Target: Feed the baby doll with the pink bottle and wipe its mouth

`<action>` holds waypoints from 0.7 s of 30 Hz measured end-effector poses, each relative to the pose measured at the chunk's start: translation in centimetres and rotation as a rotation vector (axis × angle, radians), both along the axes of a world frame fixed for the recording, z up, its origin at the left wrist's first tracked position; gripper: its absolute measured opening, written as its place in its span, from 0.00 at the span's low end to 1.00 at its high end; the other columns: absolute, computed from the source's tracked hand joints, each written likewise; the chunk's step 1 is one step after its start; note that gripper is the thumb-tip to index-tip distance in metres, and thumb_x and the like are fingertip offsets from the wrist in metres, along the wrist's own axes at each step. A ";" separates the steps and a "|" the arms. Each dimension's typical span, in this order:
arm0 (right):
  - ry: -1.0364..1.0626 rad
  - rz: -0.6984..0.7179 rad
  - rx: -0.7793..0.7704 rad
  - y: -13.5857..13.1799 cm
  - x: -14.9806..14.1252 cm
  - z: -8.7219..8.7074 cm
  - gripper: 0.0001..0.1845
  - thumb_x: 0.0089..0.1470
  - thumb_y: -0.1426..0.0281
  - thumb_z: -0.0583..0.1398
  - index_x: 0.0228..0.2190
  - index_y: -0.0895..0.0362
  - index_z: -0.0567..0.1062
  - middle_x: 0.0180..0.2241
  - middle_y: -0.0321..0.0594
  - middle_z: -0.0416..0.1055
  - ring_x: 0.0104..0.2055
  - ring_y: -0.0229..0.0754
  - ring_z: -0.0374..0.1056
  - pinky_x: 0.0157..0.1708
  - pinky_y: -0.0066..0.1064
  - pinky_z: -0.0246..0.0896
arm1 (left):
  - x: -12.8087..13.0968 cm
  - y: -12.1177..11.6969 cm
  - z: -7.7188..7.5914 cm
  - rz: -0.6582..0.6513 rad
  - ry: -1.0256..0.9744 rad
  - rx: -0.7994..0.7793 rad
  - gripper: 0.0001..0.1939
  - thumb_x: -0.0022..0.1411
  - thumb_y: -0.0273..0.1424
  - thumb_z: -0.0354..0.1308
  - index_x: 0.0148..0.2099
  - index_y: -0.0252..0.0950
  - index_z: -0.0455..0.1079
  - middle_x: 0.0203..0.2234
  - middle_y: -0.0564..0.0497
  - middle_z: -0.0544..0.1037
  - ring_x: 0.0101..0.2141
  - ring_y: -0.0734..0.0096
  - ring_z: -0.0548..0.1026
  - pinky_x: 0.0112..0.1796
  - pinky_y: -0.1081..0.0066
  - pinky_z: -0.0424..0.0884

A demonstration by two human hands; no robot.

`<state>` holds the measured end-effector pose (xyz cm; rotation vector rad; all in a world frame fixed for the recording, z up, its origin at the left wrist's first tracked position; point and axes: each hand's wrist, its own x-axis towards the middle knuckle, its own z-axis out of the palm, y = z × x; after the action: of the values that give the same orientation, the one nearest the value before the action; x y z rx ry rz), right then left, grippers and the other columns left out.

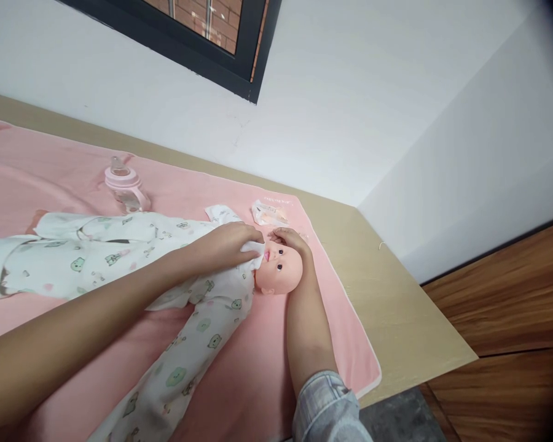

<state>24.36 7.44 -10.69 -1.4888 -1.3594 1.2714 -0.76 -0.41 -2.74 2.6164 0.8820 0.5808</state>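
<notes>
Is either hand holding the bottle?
No, the bottle is on the blanket, apart from the left hand, which holds white cloth, and the right hand beside the doll's head.

Faded denim sleeve (pixel 329 405) above a bare right forearm (pixel 308 325)
The sleeve, at the near right, is pale blue-grey with whitish streaks, creased and loose, ending in a thick, uneven cuff (pixel 320 385) partway up the forearm. The right hand (pixel 293 238) is bare too. The left forearm (pixel 120 307) narrows toward its far end, bare like the left hand (pixel 233 242).

soft, even light; the right corners darken.
</notes>
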 end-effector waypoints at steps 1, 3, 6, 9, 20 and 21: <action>-0.017 0.007 0.007 0.1 0.1 -0.1 0.04 0.48 0.71 0.61 0.24 0.57 0.74 0.26 0.37 0.72 0.31 0.36 0.67 0.39 0.31 0.65 | 0.0 0.0 -0.1 -0.001 -0.001 -0.001 0.11 0.61 0.31 0.51 0.43 0.38 0.73 0.38 0.53 0.78 0.38 0.65 0.74 0.35 0.70 0.64; -0.054 0.016 0.014 0.3 0.2 -0.2 0.02 0.47 0.72 0.61 0.25 0.57 0.74 0.25 0.36 0.72 0.31 0.36 0.67 0.39 0.30 0.64 | 0.0 0.0 -0.2 -0.001 -0.012 0.009 0.11 0.61 0.31 0.52 0.44 0.38 0.73 0.39 0.53 0.78 0.38 0.65 0.74 0.36 0.70 0.64; -0.080 0.022 0.006 0.3 0.3 0.0 0.02 0.47 0.71 0.61 0.26 0.56 0.74 0.25 0.36 0.71 0.31 0.36 0.67 0.38 0.29 0.64 | 0.2 0.1 -0.2 0.005 -0.046 0.045 0.11 0.62 0.31 0.52 0.44 0.37 0.74 0.40 0.53 0.78 0.41 0.65 0.74 0.39 0.69 0.65; -0.073 0.028 0.014 0.2 0.3 0.2 0.03 0.48 0.69 0.61 0.27 0.56 0.73 0.25 0.35 0.71 0.30 0.35 0.66 0.38 0.29 0.65 | 0.4 0.1 -0.2 -0.001 -0.065 0.065 0.12 0.63 0.31 0.52 0.44 0.37 0.75 0.40 0.53 0.79 0.42 0.65 0.74 0.41 0.68 0.65; -0.087 -0.023 0.030 0.1 0.0 0.4 0.03 0.48 0.70 0.61 0.27 0.56 0.72 0.23 0.34 0.69 0.30 0.35 0.65 0.37 0.28 0.65 | 0.8 0.0 -0.5 0.035 -0.120 0.082 0.13 0.62 0.26 0.53 0.42 0.39 0.79 0.36 0.50 0.77 0.40 0.62 0.73 0.39 0.67 0.65; -0.099 -0.025 0.035 0.1 0.0 0.4 0.03 0.48 0.70 0.61 0.27 0.56 0.72 0.24 0.34 0.70 0.31 0.35 0.66 0.37 0.28 0.65 | 0.9 0.0 -0.5 0.040 -0.124 0.084 0.14 0.62 0.26 0.52 0.42 0.39 0.79 0.36 0.50 0.77 0.40 0.63 0.73 0.39 0.67 0.65</action>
<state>24.32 7.54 -10.25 -1.5576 -1.4147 1.1667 0.11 -0.38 -3.26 2.6083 0.8914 0.7975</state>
